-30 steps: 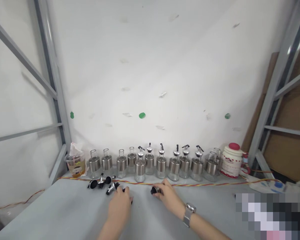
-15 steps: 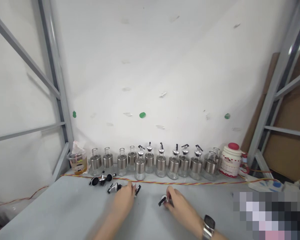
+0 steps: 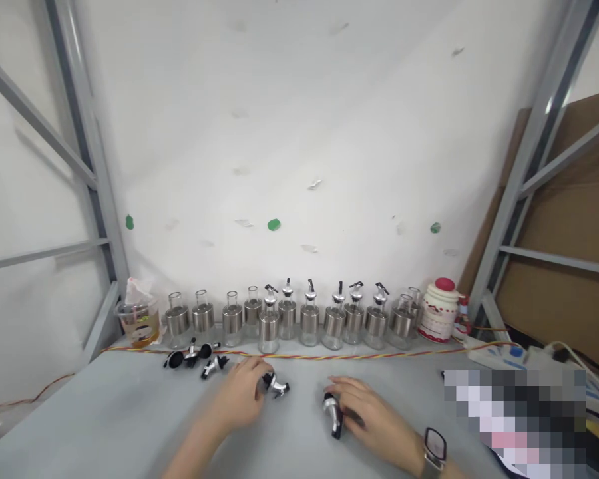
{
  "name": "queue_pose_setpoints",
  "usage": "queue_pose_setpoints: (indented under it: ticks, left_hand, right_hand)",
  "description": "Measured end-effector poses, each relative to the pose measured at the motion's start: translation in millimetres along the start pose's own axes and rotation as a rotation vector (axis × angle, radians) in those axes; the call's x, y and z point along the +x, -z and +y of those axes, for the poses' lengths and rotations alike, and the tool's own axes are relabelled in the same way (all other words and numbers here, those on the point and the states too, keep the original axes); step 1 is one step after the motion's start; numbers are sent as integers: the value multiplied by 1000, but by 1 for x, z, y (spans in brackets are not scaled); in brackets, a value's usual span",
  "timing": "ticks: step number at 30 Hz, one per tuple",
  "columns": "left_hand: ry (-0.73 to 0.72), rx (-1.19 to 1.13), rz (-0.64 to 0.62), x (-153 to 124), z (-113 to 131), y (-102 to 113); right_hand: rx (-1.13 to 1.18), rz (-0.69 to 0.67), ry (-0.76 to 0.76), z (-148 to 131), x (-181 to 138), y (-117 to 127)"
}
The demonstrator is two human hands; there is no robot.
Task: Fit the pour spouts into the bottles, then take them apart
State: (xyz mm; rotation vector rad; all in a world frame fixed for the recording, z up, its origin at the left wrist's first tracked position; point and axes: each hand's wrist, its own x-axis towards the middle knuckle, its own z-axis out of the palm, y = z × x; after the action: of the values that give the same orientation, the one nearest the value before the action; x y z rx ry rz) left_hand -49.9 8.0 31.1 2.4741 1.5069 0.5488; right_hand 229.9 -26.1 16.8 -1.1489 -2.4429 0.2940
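My left hand (image 3: 242, 394) rests over the table, fingers curved and apart, next to a silver-and-black pour spout (image 3: 277, 386). The spout lies on its side, its black end close to my fingertips; whether they touch is unclear. My right hand (image 3: 367, 416) is low over the table with fingers extended. Beside its thumb and fingers lies another pour spout (image 3: 333, 416), lever toward me. Left of my left hand is a further pour spout (image 3: 213, 366), with several more (image 3: 192, 353) in a cluster. Behind stand glass bottles with metal sleeves (image 3: 268, 329), some topped with spouts, others bare-necked (image 3: 178, 320).
A twisted red-yellow wire (image 3: 309, 357) runs across the table (image 3: 130, 412) before the bottles. A plastic cup (image 3: 138, 326) stands at the left end, a white jar with red lid (image 3: 438, 313) at the right. Beyond it are a power strip (image 3: 499, 357) and a blurred-out object (image 3: 516, 422).
Both spouts have turned: the left one now points right, the right one toward me. My right fingers have spread from a pinch, and my left fingers have loosened. The view has shifted slightly.
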Motion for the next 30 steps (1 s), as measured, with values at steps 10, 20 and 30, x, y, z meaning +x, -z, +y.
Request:
queue_pose_setpoints:
  ticks: [10, 20, 30]
  left_hand:
    - [-43, -115, -48, 1, 3, -6]
    - [167, -110, 87, 11, -19, -12]
    - [143, -305, 8, 10, -27, -19]
  right_hand:
    - [-82, 15, -59, -17, 7, -8]
    - [-65, -36, 83, -29, 36, -13]
    - [6, 47, 31, -27, 39, -31]
